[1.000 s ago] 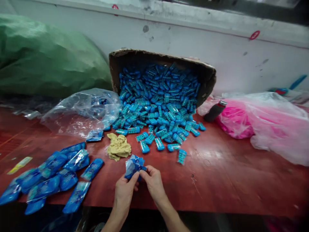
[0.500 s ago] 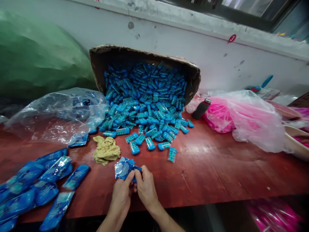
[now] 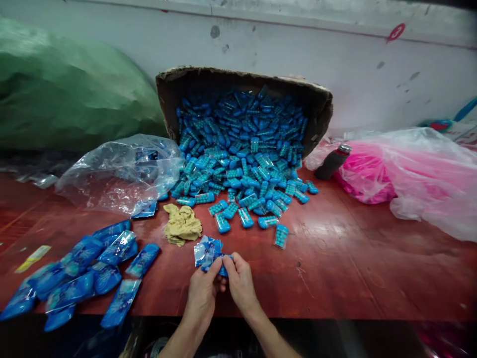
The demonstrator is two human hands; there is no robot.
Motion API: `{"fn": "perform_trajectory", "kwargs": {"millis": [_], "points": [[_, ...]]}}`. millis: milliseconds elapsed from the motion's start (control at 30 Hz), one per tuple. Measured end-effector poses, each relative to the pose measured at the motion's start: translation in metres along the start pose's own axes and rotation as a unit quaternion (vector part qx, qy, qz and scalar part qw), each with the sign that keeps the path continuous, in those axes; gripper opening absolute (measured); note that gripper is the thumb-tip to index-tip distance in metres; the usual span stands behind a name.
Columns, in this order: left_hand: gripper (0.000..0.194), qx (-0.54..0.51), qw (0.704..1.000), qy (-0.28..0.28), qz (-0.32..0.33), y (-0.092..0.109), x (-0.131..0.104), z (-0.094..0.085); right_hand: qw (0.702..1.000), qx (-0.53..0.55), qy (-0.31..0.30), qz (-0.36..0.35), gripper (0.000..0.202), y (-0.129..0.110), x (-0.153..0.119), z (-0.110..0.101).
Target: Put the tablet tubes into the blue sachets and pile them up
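Observation:
Near the table's front edge, my left hand (image 3: pixel 203 291) and my right hand (image 3: pixel 241 281) are close together, both pinching a blue printed plastic packet (image 3: pixel 224 268). Thumbs press on its top, and the fingers beneath are partly hidden. More flat blue and clear packets (image 3: pixel 206 250) lie just beyond the fingertips. A crumpled yellow cloth (image 3: pixel 182 224) rests behind them on the left. Further back, a pile of small blue-capped clear containers (image 3: pixel 238 169) holding teal beads spills from a cardboard box (image 3: pixel 324 117) lying on its side.
Filled blue packets (image 3: pixel 82 278) are heaped at the left on the red table (image 3: pixel 335 268). A clear plastic bag (image 3: pixel 112 174) and a big green sack (image 3: pixel 74 89) stand behind. At the right are a dark bottle (image 3: pixel 333 163) and bags of pink items (image 3: pixel 372 174).
The camera view has turned, so the scene sits further right and more level. Both hands keep their pinch on the blue packet, with only slight finger movement.

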State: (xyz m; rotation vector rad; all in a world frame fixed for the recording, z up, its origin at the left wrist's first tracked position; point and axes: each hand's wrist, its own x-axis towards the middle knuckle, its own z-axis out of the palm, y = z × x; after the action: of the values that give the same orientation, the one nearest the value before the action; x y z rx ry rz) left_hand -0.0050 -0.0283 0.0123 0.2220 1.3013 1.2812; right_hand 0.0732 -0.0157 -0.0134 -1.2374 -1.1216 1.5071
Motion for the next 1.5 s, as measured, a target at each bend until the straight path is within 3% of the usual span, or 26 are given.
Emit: {"fn": "perform_trajectory", "kwargs": {"millis": [200, 300, 400, 433, 467, 500, 533, 633, 733, 800, 867, 933, 1033, 1133, 1200, 1333, 1500], "points": [[0.033, 0.035, 0.994, -0.076, -0.069, 0.008, 0.002, -0.014, 0.974, -0.202, 0.006, -0.100, 0.037, -0.014, 0.001, -0.018], [0.032, 0.031, 0.995, -0.045, -0.088, 0.011, 0.003, -0.021, 0.952, -0.271, 0.022, -0.139, 0.031, -0.027, 0.007, -0.049], [0.030, -0.005, 0.993, -0.024, -0.112, 0.010, 0.002, -0.023, 0.924, -0.329, 0.100, -0.165, 0.021, -0.035, 0.021, -0.095], [0.028, -0.017, 0.992, -0.020, -0.122, 0.009, 0.002, -0.023, 0.908, -0.361, 0.135, -0.162, 0.026, -0.036, 0.026, -0.110], [0.027, -0.029, 0.991, -0.014, -0.132, 0.009, 0.001, -0.023, 0.855, -0.464, 0.175, -0.151, 0.030, -0.035, 0.030, -0.124], [0.025, -0.039, 0.989, -0.008, -0.144, 0.009, 0.001, -0.023, 0.818, -0.531, 0.177, -0.138, 0.031, -0.033, 0.034, -0.134], [0.023, -0.046, 0.987, -0.002, -0.153, 0.008, 0.000, -0.022, 0.803, -0.554, 0.174, -0.132, 0.029, -0.031, 0.035, -0.140], [0.021, -0.060, 0.984, 0.009, -0.167, 0.008, -0.001, -0.022, 0.776, -0.601, 0.148, -0.121, 0.024, -0.026, 0.032, -0.134], [0.020, -0.072, 0.983, 0.009, -0.171, 0.009, 0.000, -0.022, 0.720, -0.669, 0.137, -0.122, 0.024, -0.026, 0.021, -0.104], [0.019, -0.081, 0.980, 0.008, -0.179, 0.009, 0.000, -0.024, 0.702, -0.687, 0.131, -0.132, 0.027, -0.026, 0.014, -0.083], [0.020, -0.093, 0.978, 0.009, -0.185, 0.010, 0.000, -0.025, 0.717, -0.671, 0.121, -0.145, 0.026, -0.024, 0.010, -0.068], [0.020, -0.104, 0.978, 0.010, -0.182, 0.009, 0.000, -0.025, 0.752, -0.630, 0.103, -0.164, 0.022, -0.018, 0.006, -0.059], [0.020, -0.107, 0.981, 0.018, -0.163, 0.008, 0.000, -0.026, 0.832, -0.523, 0.074, -0.168, 0.018, -0.012, 0.003, -0.056], [0.018, -0.097, 0.985, 0.022, -0.139, 0.005, 0.000, -0.025, 0.930, -0.340, 0.081, -0.113, 0.023, -0.018, 0.001, -0.055], [0.018, -0.093, 0.987, 0.018, -0.129, 0.004, -0.001, -0.023, 0.968, -0.216, 0.093, -0.089, 0.022, -0.025, -0.003, -0.051], [0.018, -0.088, 0.988, 0.014, -0.125, 0.004, -0.003, -0.019, 0.989, -0.113, 0.051, -0.083, 0.016, -0.034, -0.015, -0.038], [0.018, -0.092, 0.989, 0.002, -0.119, 0.003, -0.004, -0.021, 0.974, -0.179, 0.015, -0.141, 0.009, -0.031, -0.023, -0.034]]}}
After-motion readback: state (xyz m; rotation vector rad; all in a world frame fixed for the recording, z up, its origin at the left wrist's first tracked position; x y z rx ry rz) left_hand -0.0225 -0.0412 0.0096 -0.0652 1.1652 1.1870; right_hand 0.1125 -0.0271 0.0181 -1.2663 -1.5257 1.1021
